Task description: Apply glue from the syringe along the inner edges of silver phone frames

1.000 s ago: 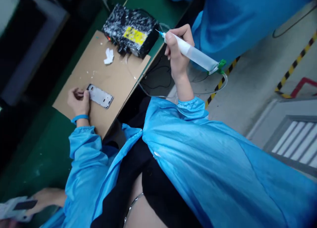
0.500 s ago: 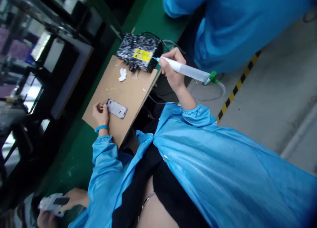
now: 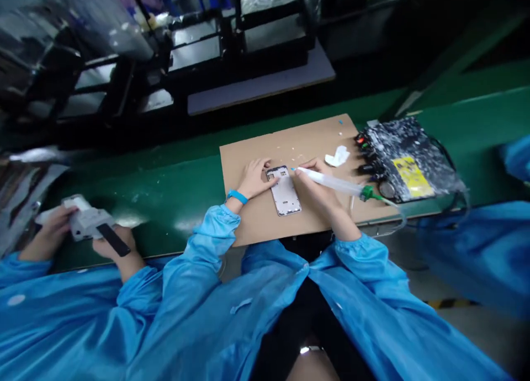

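A silvery-white phone frame (image 3: pixel 285 192) is laid flat on a brown cardboard sheet (image 3: pixel 260 229), its long axis running away from the person. Cut-outs are seen at its far end, which is pressed down by the fingers of the left hand (image 3: pixel 252 179). A translucent dispensing syringe (image 3: pixel 333 182) is held pen-like in the right hand (image 3: pixel 318 189), almost level. Its blue tip is set at the frame's far right corner, and a green fitting with a clear hose is attached at its rear.
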`<control>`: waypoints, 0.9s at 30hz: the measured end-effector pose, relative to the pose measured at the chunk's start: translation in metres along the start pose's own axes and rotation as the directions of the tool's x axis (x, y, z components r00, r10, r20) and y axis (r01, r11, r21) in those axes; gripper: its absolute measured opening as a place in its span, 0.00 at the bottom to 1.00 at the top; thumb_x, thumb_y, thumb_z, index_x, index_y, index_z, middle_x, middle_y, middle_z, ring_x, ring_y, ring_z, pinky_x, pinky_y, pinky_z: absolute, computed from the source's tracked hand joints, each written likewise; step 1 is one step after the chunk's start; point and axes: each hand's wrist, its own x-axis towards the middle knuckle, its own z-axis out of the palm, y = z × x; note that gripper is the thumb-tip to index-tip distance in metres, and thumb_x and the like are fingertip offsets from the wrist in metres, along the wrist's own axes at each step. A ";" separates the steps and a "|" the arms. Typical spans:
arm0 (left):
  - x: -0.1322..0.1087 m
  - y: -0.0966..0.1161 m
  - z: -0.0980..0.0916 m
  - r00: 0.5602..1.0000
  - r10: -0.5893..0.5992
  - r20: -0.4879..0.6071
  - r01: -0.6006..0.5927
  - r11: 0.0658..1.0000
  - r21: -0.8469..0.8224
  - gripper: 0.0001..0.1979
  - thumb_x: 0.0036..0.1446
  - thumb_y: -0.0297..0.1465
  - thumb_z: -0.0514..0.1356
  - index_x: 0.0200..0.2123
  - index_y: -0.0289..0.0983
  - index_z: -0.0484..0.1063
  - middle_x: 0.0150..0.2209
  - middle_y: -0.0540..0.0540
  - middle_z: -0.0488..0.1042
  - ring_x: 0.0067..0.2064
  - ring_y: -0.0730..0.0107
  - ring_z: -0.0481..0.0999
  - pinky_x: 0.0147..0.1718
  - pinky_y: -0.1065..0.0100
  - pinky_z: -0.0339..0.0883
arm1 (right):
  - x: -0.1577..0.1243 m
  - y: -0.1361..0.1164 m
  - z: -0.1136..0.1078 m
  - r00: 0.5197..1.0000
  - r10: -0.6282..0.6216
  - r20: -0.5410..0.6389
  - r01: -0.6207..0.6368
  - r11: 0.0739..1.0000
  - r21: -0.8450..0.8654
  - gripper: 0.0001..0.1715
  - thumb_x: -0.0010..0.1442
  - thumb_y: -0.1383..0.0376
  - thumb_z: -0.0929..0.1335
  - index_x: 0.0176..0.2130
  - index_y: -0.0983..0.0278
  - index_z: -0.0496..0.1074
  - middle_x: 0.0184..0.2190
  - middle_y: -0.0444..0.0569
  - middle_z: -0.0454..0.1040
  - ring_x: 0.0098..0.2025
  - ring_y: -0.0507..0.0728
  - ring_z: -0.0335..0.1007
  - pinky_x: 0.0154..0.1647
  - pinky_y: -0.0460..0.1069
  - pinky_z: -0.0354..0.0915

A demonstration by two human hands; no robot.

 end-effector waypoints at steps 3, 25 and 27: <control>-0.003 0.000 0.002 1.000 0.012 0.009 -0.011 1.000 -0.011 0.30 0.65 0.47 0.74 0.64 0.41 0.76 0.57 0.40 0.81 0.60 0.49 0.79 0.61 0.49 0.70 | 0.017 0.012 0.026 0.992 0.062 0.112 -0.063 0.998 0.011 0.22 0.65 0.46 0.79 0.41 0.59 0.77 0.39 0.51 0.83 0.39 0.62 0.79 0.39 0.54 0.72; -0.007 0.008 0.004 1.000 0.019 -0.022 -0.020 0.999 -0.033 0.20 0.67 0.44 0.75 0.54 0.39 0.81 0.54 0.42 0.82 0.57 0.50 0.79 0.58 0.50 0.70 | 0.010 0.047 0.027 0.986 0.080 0.145 -0.048 0.976 -0.213 0.19 0.73 0.48 0.80 0.45 0.58 0.80 0.40 0.49 0.83 0.36 0.59 0.79 0.35 0.53 0.73; -0.007 0.008 0.003 1.000 0.016 -0.013 -0.017 0.999 -0.028 0.20 0.67 0.44 0.75 0.54 0.39 0.81 0.54 0.41 0.82 0.57 0.50 0.79 0.58 0.50 0.70 | 0.011 0.045 0.028 0.987 0.070 0.146 -0.035 0.973 -0.228 0.19 0.73 0.47 0.80 0.45 0.58 0.80 0.40 0.50 0.83 0.37 0.60 0.80 0.36 0.53 0.74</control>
